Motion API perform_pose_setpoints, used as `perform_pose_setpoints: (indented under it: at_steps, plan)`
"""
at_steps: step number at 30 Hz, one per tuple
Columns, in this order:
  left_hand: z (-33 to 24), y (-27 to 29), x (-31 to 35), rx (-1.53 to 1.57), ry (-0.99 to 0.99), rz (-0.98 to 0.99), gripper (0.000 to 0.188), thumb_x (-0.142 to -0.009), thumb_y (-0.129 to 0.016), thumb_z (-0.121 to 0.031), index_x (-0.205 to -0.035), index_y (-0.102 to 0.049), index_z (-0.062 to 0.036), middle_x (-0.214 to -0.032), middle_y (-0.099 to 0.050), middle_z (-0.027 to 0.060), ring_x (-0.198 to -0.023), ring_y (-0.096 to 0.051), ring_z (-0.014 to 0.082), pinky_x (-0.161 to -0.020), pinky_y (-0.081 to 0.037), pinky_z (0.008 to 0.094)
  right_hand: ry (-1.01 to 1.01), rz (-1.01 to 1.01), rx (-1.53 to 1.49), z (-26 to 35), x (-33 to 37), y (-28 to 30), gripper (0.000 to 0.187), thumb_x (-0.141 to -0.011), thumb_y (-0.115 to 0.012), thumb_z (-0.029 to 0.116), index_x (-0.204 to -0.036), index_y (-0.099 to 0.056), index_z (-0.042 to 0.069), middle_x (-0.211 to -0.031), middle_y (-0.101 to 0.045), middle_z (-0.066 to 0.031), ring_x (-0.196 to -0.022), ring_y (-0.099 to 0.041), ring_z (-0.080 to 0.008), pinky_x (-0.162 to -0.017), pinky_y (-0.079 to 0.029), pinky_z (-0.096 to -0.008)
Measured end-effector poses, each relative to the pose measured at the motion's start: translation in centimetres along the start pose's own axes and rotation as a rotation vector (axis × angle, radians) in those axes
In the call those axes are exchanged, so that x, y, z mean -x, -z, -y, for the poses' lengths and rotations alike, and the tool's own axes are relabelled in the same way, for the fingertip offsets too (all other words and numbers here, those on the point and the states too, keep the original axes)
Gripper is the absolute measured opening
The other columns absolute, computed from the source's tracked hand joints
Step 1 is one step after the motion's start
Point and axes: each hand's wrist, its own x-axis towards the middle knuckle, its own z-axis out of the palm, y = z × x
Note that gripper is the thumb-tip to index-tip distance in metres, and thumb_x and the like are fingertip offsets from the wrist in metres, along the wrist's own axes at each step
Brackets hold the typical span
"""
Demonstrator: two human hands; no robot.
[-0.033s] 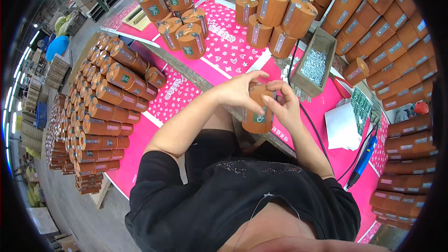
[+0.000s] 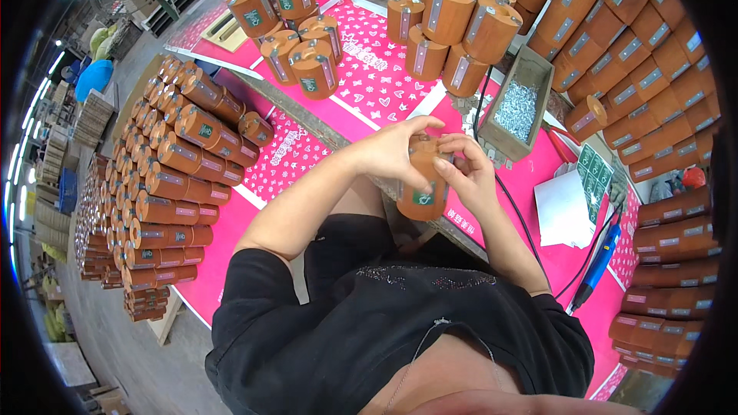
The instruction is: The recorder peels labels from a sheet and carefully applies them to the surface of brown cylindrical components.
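Between my two hands, at the table's near edge, is a brown wooden cylinder (image 2: 432, 209) with a green label (image 2: 423, 198) low on its side. My left hand (image 2: 392, 152) wraps the cylinder's left side, thumb down along the front and fingers over the top. On the other side my right hand (image 2: 473, 177) is closed at the cylinder's upper right, thumb and fingertips bent together near its top edge. Whether a small piece sits in those fingertips cannot be made out.
A wooden box of screws (image 2: 516, 111) stands beyond my right hand. To the right lie white paper (image 2: 565, 211), a green label sheet (image 2: 594, 177) and a blue-black electric screwdriver (image 2: 596, 273) with a cable. Stacked cylinders (image 2: 184, 154) rise at left, with more (image 2: 646, 92) at right.
The cylinder has shifted a touch to the left and its label sits slightly lower. Both hands keep nearly the same place.
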Motion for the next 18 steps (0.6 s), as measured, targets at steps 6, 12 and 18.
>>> perform_pose_setpoints:
  at_steps: [6,12,18]
  plan:
    - [-7.1,5.5,0.2,-0.730,-0.179,-0.381,0.094,-0.042,-0.077,-0.013,-0.126,-0.035,-0.0125,-0.112,-0.047,0.0137,-0.105,-0.046,0.0266,-0.091,-0.038,0.0354,0.103,-0.181,0.087,3.5,-0.5,2.4,0.024,-0.080,-0.053,-0.002,-0.104,-0.049,-0.001,-0.113,-0.041,-0.0095,-0.105,-0.046,-0.0154,-0.087,-0.043,-0.0291]
    - [-5.8,19.6,-8.2,-1.369,-0.171,-0.803,0.082,-0.047,-0.072,-0.032,-0.118,-0.044,-0.0038,-0.106,-0.047,0.0189,-0.101,-0.048,0.0317,-0.087,-0.040,0.0360,0.077,-0.239,0.086,4.1,1.4,3.0,0.021,-0.080,-0.053,-0.004,-0.100,-0.051,-0.002,-0.110,-0.042,-0.0107,-0.099,-0.048,-0.0156,-0.081,-0.046,-0.0263]
    - [-1.4,25.3,-12.1,-1.513,0.263,-0.946,0.081,-0.053,-0.071,-0.038,-0.121,-0.041,-0.0070,-0.112,-0.049,0.0154,-0.108,-0.045,0.0298,-0.098,-0.027,0.0401,0.008,-0.331,0.197,4.1,2.3,4.3,0.016,-0.078,-0.053,-0.004,-0.094,-0.053,-0.003,-0.107,-0.044,-0.0108,-0.093,-0.050,-0.0144,-0.075,-0.048,-0.0236]
